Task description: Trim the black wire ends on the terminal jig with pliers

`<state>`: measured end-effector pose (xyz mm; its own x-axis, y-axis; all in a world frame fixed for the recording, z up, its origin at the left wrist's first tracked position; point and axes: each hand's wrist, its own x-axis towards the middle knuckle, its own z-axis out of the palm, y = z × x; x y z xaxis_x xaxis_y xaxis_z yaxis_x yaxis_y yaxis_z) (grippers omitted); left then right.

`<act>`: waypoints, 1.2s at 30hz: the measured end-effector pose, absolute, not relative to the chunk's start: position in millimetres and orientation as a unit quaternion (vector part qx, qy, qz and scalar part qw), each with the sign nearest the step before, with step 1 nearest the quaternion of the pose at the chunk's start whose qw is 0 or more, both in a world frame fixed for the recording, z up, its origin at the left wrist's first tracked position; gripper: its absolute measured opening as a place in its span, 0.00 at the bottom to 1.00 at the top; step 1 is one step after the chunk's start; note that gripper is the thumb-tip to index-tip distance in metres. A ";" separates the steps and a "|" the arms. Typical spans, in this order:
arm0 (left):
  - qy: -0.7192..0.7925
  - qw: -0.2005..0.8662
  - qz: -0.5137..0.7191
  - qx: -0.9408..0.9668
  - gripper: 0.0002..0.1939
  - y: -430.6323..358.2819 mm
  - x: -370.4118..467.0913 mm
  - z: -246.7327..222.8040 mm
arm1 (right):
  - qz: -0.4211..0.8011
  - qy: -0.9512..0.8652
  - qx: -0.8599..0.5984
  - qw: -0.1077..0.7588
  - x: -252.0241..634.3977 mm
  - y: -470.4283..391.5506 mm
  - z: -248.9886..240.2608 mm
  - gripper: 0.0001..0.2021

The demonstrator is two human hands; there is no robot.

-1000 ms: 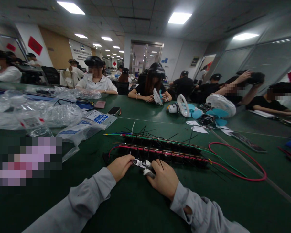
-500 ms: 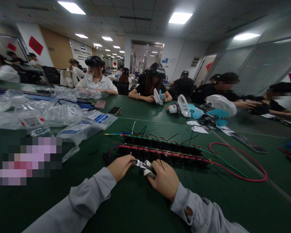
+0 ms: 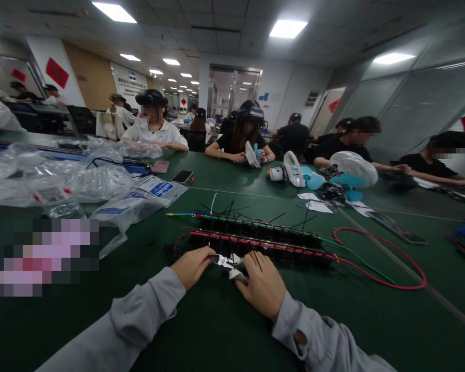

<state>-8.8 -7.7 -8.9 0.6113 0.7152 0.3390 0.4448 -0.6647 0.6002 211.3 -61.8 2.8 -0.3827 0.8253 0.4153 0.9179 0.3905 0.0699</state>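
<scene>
My right hand [image 3: 265, 284] is closed around the pale handles of a pair of cutting pliers [image 3: 227, 262], whose jaws point left. The thumb and fingers of my left hand [image 3: 194, 266] are pinched together right at the jaw tips; what lies between them is hidden. Just beyond both hands lies a long black wiring assembly [image 3: 256, 240] in two rows. A red wire and a green wire run along it, and several thin black cable-tie tails stick out. One white tie tail [image 3: 214, 202] stands up at its far left end.
Clear plastic bags [image 3: 81, 178] and a printed bag [image 3: 151, 194] lie on the left. Further back is a phone [image 3: 183, 177]. Fan parts [image 3: 313, 178] and papers [image 3: 315, 203] lie at back right. A red wire loop [image 3: 422, 274] extends right. Co-workers sit across the table.
My hands and the pliers stay almost in place, with only a very slight shift of the pliers and right hand. Co-workers at the far left and right have moved a little.
</scene>
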 end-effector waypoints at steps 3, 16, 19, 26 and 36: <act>0.340 0.235 0.289 0.864 0.09 -7.9 -8.7 -9.3 | -0.147 -0.818 -0.535 0.152 211.2 -61.5 1.5 0.12; 0.342 0.230 0.285 0.865 0.09 -9.5 -8.4 -6.1 | -0.126 -0.817 -0.543 0.147 210.5 -62.6 5.3 0.13; 0.341 0.231 0.285 0.866 0.09 -9.2 -8.6 -6.8 | -0.126 -0.815 -0.547 0.147 209.9 -62.4 5.4 0.13; 0.334 0.233 0.290 0.866 0.09 -8.9 -9.3 -8.1 | -0.139 -0.812 -0.547 0.151 209.8 -62.5 4.6 0.14; 0.343 0.235 0.284 0.864 0.09 -7.3 -8.7 -11.2 | -0.145 -0.808 -0.553 0.141 209.0 -62.3 3.5 0.14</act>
<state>-8.7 -7.3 -11.2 0.6032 0.7267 0.3288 0.4600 -0.6537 0.6009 209.0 -62.3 3.5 -0.3483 0.8534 0.3879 0.9350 0.3456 0.0793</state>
